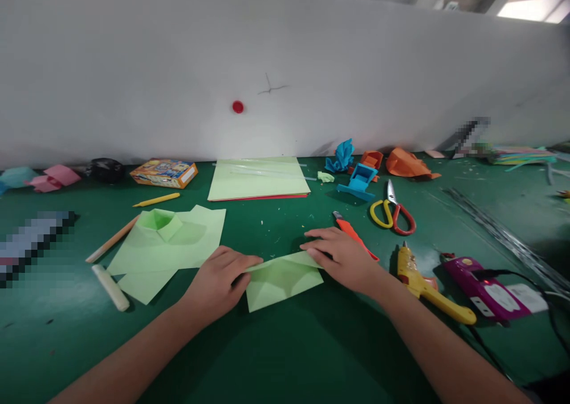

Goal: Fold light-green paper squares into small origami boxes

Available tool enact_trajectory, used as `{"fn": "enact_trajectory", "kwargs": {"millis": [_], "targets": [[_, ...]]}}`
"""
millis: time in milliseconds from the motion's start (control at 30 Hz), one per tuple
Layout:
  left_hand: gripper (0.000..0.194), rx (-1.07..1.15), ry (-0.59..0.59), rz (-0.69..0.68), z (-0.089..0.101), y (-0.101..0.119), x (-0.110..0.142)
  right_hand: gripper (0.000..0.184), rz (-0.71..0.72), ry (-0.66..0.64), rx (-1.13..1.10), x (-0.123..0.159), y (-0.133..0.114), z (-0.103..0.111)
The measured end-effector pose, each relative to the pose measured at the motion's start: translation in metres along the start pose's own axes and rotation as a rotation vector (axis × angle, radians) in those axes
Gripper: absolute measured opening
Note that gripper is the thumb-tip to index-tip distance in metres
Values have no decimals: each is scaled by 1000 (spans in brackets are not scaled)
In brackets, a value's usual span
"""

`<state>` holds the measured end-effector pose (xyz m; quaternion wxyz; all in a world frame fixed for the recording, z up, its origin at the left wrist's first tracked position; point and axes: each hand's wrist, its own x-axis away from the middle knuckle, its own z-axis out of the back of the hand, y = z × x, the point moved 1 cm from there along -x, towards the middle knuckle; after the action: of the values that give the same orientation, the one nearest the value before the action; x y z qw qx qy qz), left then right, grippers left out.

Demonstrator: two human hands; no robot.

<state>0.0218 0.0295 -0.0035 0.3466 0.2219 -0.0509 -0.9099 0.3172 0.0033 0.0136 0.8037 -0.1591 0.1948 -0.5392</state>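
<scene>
While my left hand (220, 282) and right hand (342, 258) pressed flat, fingers spread, on opposite ends of the folded green paper (282, 279) lying on the green table (285, 350), an orange utility knife (354, 233) lay just beyond my right hand, scissors (394, 214) farther back.

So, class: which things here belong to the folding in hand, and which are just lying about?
In hand: left hand, right hand, folded green paper.

Lying about: scissors, yellow glue gun, orange knife, green sheets, paper stack.
</scene>
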Motion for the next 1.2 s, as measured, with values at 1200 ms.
{"fn": "enact_trajectory", "kwargs": {"millis": [1200], "targets": [[67,93,-273,-171,2,18,3,63,273,-170,369,5,-14,-15]]}}
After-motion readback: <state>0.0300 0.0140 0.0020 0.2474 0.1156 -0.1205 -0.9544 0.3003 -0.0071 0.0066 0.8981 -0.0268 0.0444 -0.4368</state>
